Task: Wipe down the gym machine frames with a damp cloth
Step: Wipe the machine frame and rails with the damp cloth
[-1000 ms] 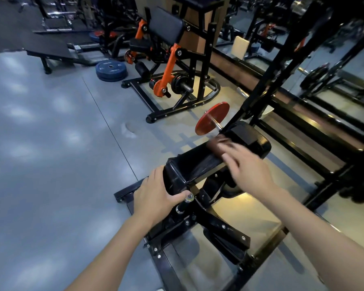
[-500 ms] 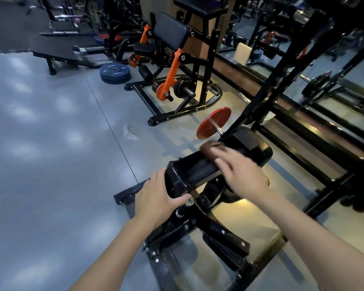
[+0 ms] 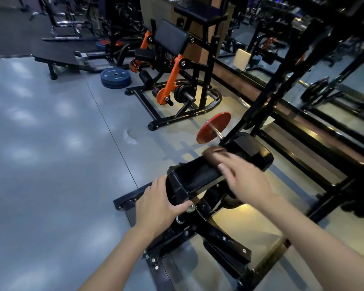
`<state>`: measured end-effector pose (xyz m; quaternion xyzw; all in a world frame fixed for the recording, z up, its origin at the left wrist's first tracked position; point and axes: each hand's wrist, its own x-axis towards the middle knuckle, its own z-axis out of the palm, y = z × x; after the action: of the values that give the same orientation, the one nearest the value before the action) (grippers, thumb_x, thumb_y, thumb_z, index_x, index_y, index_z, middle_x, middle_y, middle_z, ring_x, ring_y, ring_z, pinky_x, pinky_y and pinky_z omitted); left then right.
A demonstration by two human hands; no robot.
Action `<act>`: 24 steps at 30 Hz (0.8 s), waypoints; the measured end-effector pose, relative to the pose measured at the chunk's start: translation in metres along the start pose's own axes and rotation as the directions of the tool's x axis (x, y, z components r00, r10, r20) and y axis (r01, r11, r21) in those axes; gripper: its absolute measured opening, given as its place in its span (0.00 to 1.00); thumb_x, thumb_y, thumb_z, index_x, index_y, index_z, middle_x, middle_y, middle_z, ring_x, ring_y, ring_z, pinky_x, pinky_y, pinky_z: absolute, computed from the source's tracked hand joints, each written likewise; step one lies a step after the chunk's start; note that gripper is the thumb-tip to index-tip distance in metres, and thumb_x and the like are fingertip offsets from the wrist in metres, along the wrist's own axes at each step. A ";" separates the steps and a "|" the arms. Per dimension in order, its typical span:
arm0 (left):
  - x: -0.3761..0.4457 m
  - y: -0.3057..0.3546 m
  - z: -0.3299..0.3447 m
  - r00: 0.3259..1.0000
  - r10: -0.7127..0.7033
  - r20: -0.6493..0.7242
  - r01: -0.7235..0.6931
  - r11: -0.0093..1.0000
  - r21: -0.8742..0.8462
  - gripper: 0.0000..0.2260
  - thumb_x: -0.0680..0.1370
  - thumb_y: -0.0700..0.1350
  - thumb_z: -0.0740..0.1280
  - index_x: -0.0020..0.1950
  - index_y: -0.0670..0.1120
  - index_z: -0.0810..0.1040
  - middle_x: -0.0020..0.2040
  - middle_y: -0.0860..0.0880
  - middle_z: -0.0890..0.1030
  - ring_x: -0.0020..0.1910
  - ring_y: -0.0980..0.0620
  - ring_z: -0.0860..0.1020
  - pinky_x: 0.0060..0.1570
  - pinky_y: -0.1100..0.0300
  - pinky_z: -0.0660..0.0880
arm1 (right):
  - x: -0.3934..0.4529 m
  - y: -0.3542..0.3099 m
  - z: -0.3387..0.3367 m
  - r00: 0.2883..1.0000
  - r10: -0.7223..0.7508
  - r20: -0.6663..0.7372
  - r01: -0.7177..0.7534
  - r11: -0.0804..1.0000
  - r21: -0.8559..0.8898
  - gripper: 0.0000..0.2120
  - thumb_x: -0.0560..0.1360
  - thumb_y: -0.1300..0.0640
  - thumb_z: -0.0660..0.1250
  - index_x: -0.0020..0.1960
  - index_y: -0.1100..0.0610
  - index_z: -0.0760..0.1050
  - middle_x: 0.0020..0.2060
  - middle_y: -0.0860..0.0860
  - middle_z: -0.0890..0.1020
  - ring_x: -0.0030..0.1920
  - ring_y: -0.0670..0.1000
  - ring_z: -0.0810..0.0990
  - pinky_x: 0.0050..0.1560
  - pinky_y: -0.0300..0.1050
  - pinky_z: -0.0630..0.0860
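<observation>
A low black gym machine [image 3: 225, 238] stands in front of me, with a long black padded bar [image 3: 195, 177] on top. My left hand [image 3: 156, 204] grips the near end of that bar, thumb curled under its corner. My right hand [image 3: 246, 179] lies blurred over the bar's far part, fingers stretched out and pressing a brown cloth [image 3: 211, 153] onto it. The cloth's edge shows just beyond the fingertips, beside a rounded black pad [image 3: 252, 152].
A red weight plate [image 3: 213, 127] sits on a bar just beyond the cloth. Further back stand a black and orange machine [image 3: 172, 80] and stacked blue plates [image 3: 115, 77]. A black rack upright [image 3: 282, 76] and a mirrored wall rise at right. Grey floor [image 3: 51, 164] spreads left.
My right hand has slid the cloth a little back and forth along the bar's far part. My left hand keeps its grip on the near end. The view has shifted slightly.
</observation>
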<state>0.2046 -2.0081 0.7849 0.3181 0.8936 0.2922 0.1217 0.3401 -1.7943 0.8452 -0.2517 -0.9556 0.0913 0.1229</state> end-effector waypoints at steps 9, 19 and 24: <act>0.002 0.001 0.001 1.000 -0.009 -0.001 0.009 1.000 0.008 0.37 0.63 0.75 0.68 0.67 0.60 0.65 0.58 0.60 0.75 0.58 0.53 0.77 0.52 0.48 0.78 | -0.022 -0.084 0.025 1.000 -0.014 0.006 0.013 0.992 0.125 0.21 0.84 0.41 0.54 0.76 0.37 0.67 0.75 0.38 0.70 0.59 0.54 0.82 0.52 0.54 0.82; 0.000 0.000 0.000 1.000 0.001 -0.003 -0.001 1.000 0.009 0.39 0.65 0.77 0.67 0.70 0.60 0.64 0.61 0.62 0.74 0.59 0.54 0.76 0.55 0.49 0.77 | 0.027 0.008 0.004 0.946 0.309 -0.096 -0.307 0.951 0.031 0.21 0.86 0.43 0.54 0.78 0.40 0.67 0.75 0.46 0.73 0.64 0.54 0.80 0.54 0.50 0.81; 0.002 0.000 0.001 1.000 -0.003 -0.004 0.003 1.000 0.022 0.37 0.64 0.75 0.68 0.67 0.60 0.64 0.59 0.61 0.74 0.60 0.53 0.76 0.55 0.47 0.77 | 0.001 -0.072 0.027 0.986 0.161 -0.033 -0.160 0.986 0.042 0.21 0.85 0.42 0.53 0.77 0.37 0.66 0.76 0.40 0.70 0.58 0.54 0.79 0.47 0.48 0.79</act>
<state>0.2035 -2.0067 0.7837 0.3177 0.8975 0.2827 0.1167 0.2993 -1.8583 0.8368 -0.3270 -0.9279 0.1149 0.1372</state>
